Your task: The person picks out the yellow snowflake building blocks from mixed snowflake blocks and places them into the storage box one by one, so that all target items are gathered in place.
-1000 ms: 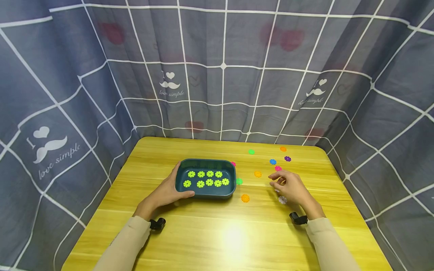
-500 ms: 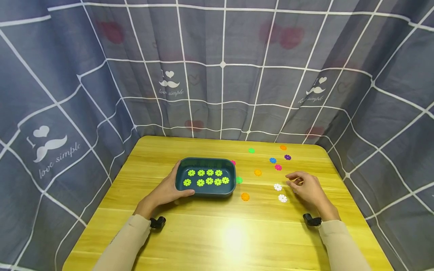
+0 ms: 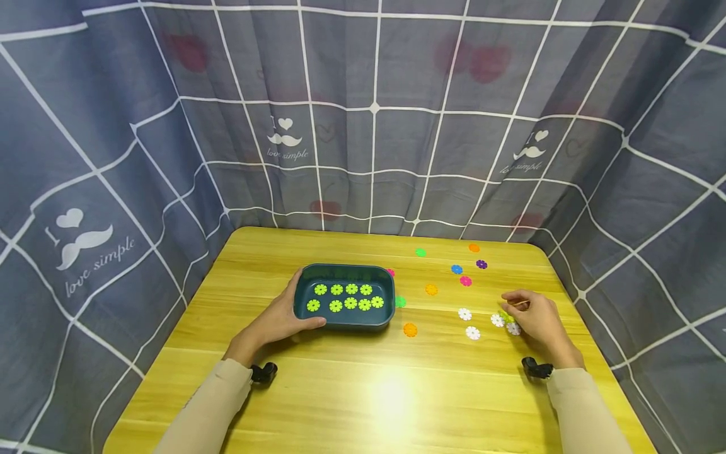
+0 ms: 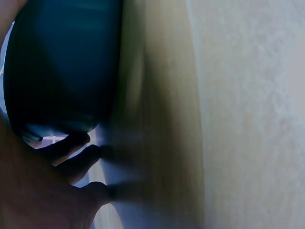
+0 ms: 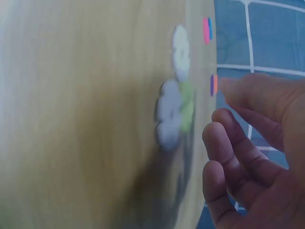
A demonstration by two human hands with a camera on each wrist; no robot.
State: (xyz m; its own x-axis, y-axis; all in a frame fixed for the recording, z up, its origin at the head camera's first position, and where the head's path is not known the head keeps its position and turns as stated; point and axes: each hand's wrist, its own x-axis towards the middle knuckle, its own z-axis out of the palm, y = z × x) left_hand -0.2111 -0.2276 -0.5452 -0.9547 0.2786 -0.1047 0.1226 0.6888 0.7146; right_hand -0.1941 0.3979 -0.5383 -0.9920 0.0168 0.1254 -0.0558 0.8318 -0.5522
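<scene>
A dark teal plastic tray (image 3: 344, 326) stands at the left centre of the table, with several yellow-green snowflake discs (image 3: 351, 303) lying in two rows inside. My left hand (image 3: 278, 321) grips its left end, the thumb along the front wall and the fingers round the far side. At the right, my right hand (image 3: 537, 320) hovers over a yellow-green snowflake disc (image 3: 507, 316), fingers loosely bent and nothing visible between them. Beside that disc lie a white snowflake disc (image 3: 496, 321) and another white disc (image 5: 169, 114), the latter seen large in the right wrist view.
More discs lie scattered right of the tray: orange (image 3: 411, 330), green (image 3: 400, 302), blue (image 3: 456, 269), pink (image 3: 466, 281), purple (image 3: 481, 264) and white (image 3: 473, 333). A grey checked curtain (image 3: 340, 139) encloses the wooden table (image 3: 317, 391) at the back and sides.
My right hand has moved rightward away from the two nearer white discs, uncovering them, and stands over the yellow-green disc. My left hand and the tray have stayed in place.
</scene>
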